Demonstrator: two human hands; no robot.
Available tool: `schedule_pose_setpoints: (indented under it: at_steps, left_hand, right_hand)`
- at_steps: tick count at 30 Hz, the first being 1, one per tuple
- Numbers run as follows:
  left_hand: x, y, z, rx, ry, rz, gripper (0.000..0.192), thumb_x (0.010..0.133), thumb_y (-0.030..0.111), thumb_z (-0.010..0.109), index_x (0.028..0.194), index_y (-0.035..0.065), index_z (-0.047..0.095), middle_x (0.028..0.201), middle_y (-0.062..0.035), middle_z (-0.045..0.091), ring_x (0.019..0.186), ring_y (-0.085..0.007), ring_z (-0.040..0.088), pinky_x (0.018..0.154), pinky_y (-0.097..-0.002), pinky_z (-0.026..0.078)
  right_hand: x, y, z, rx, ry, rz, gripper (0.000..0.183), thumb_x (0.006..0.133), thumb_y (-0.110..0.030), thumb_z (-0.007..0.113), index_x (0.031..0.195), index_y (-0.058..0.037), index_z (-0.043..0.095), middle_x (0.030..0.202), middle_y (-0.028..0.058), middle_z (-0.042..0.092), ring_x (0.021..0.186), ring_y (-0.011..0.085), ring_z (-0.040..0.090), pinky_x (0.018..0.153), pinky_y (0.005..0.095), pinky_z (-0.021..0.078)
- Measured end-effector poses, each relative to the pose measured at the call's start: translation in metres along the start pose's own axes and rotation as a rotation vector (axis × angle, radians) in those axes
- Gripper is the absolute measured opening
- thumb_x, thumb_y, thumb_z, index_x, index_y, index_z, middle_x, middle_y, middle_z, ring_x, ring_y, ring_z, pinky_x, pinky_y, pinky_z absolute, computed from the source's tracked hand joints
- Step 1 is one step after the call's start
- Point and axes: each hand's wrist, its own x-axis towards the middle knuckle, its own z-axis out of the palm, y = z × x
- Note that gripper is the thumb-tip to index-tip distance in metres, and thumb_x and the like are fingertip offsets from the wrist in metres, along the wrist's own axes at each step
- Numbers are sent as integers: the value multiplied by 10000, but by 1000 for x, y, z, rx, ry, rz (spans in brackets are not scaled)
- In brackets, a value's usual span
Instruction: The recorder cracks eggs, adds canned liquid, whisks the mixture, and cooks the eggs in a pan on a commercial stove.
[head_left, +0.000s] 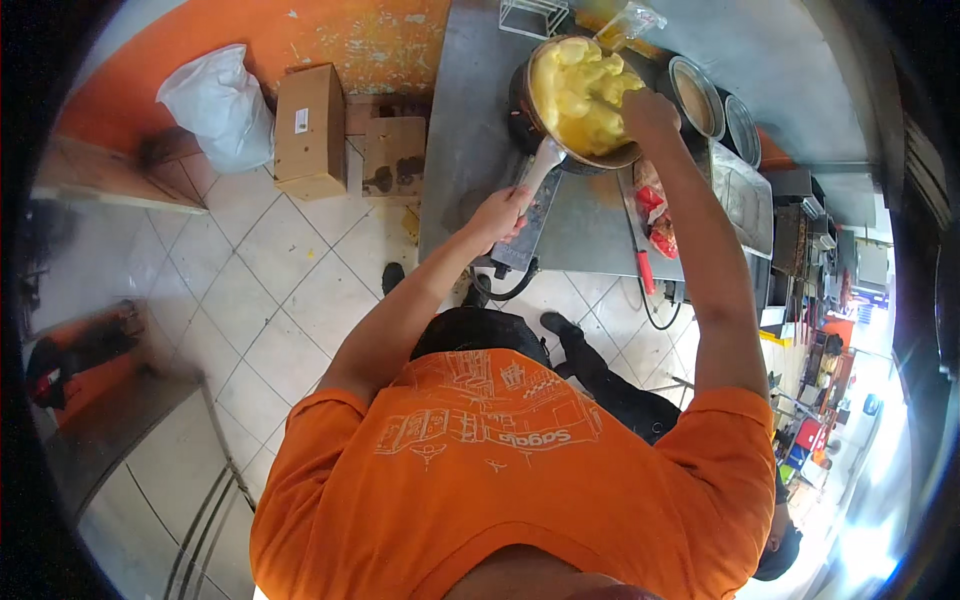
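A round cooking pan (536, 82) with a long pale handle (544, 166) sits tilted on a burner on the steel counter. Thick yellow food (589, 94), in soft lumps with a wetter part below, fills much of it. My left hand (504, 216) is closed around the handle. Over the pan's right rim is my right hand (649, 116), its fingers curled at the edge of the yellow food; whether it grips a utensil is hidden. A clear plastic bag (634, 24) with yellow contents lies behind the pan.
On the steel counter (469, 112) are a red-handled tool (645, 271), red and clear plastic packaging (660, 225), round metal containers (697, 97) and a rectangular tray (741, 199). Left on the floor stand a cardboard box (309, 131) and a white bag (221, 109). Another person (780, 551) is at lower right.
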Motion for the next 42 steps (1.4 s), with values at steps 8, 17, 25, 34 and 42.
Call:
schedule_pose_setpoints:
  at_steps: [8, 17, 25, 34, 42]
  left_hand:
    - [3, -2, 1, 16, 8, -12, 354, 967, 418, 405, 1081, 88, 467, 638, 14, 434, 449, -52, 333, 375, -217, 236]
    - [1, 0, 8, -35, -5, 2, 336, 969, 409, 410, 1064, 90, 451, 653, 15, 438, 458, -50, 343, 372, -207, 250]
    - [2, -4, 1, -68, 18, -8, 333, 962, 419, 422, 1049, 99, 448, 653, 12, 445, 461, -52, 355, 382, -203, 258]
    - [0, -5, -4, -48, 12, -1, 316, 954, 432, 437, 1027, 124, 429, 646, 20, 447, 453, -46, 359, 374, -203, 246]
    - [6, -4, -2, -48, 4, -11, 323, 952, 425, 445, 1067, 125, 417, 653, 14, 457, 459, -45, 356, 384, -199, 243]
  right_hand:
    - [21, 59, -62, -15, -94, -157, 217, 793, -189, 602, 894, -8, 665, 804, 151, 677, 700, 225, 667, 566, 355, 532]
    - [-34, 42, -171, 154, -243, -197, 193, 758, -159, 602, 725, 27, 643, 530, 91, 586, 392, 144, 492, 388, 305, 392]
    - [-8, -53, -80, -50, -76, -337, 254, 812, -238, 604, 964, -49, 679, 1000, 172, 661, 910, 297, 651, 756, 388, 520]
    - [-7, -34, -34, -30, -86, -104, 241, 876, -181, 492, 993, -93, 684, 1054, 123, 661, 969, 279, 648, 789, 389, 526]
    - [27, 28, 9, 17, 43, 7, 221, 851, -152, 517, 975, -71, 681, 982, 149, 672, 943, 301, 652, 751, 406, 540]
